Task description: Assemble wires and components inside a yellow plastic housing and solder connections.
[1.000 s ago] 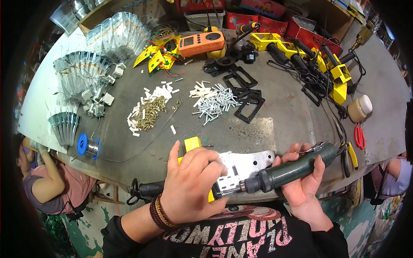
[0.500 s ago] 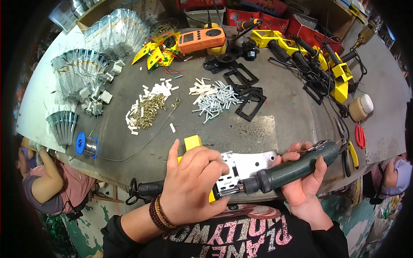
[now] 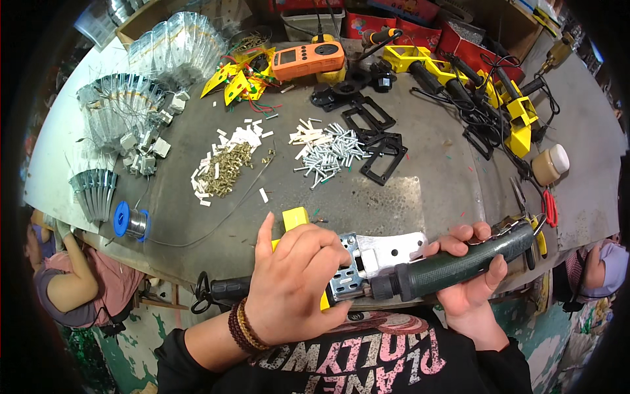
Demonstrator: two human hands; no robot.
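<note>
Green screwdriver (image 3: 446,272) shifted rightward, lying across right hand (image 3: 467,299).

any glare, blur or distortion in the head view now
Head view: the metal plate is nearly washed out to white; the left hand looks fairly sharp; fisheye distortion bends the table edges; the picture's corners fall to black.
</note>
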